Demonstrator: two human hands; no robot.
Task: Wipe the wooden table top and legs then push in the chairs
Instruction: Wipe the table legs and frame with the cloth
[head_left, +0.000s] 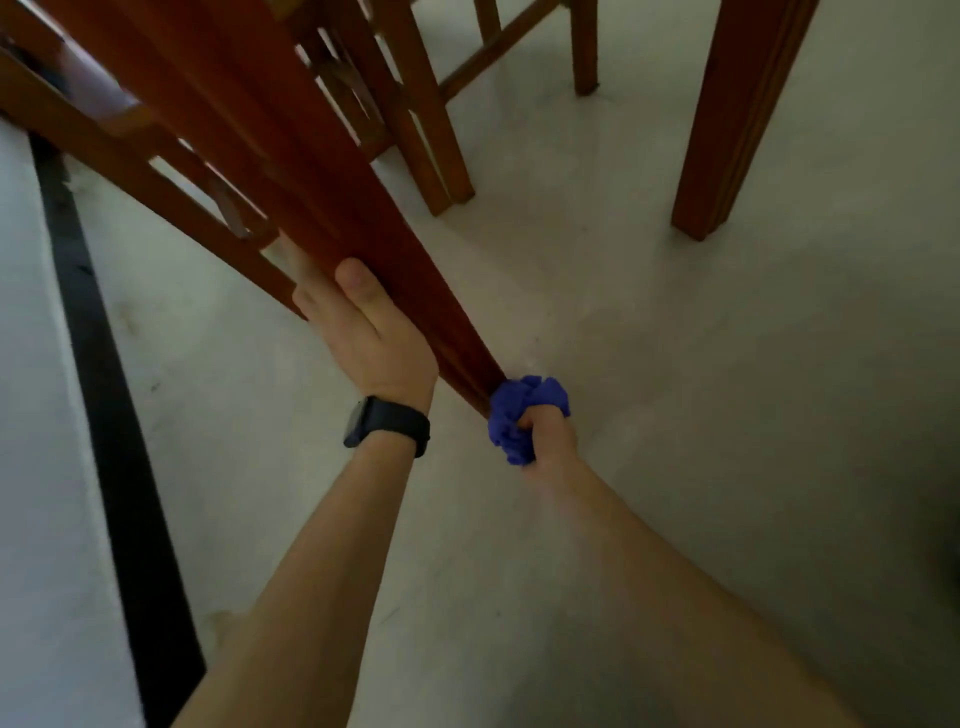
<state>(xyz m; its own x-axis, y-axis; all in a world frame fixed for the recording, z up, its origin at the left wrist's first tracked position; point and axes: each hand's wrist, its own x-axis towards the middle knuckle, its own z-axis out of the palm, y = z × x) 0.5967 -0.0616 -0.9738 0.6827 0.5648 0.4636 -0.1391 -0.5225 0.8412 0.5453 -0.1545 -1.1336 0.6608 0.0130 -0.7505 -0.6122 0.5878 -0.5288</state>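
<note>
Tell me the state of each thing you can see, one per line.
Left hand: grips the near leg above the cloth.
Right hand: grips the cloth.
Cloth: bunched, pressed against the near leg's foot.
Near leg: held, cloth at its foot.
Far leg: on the floor, untouched.
Chair legs: on the floor, untouched.
Watch: strapped on the left wrist.

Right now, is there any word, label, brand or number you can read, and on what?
None readable.
The watch on the wrist shows a dark face, no digits or logo legible.
The blue cloth, the table leg and the floor carry no visible print.
</note>
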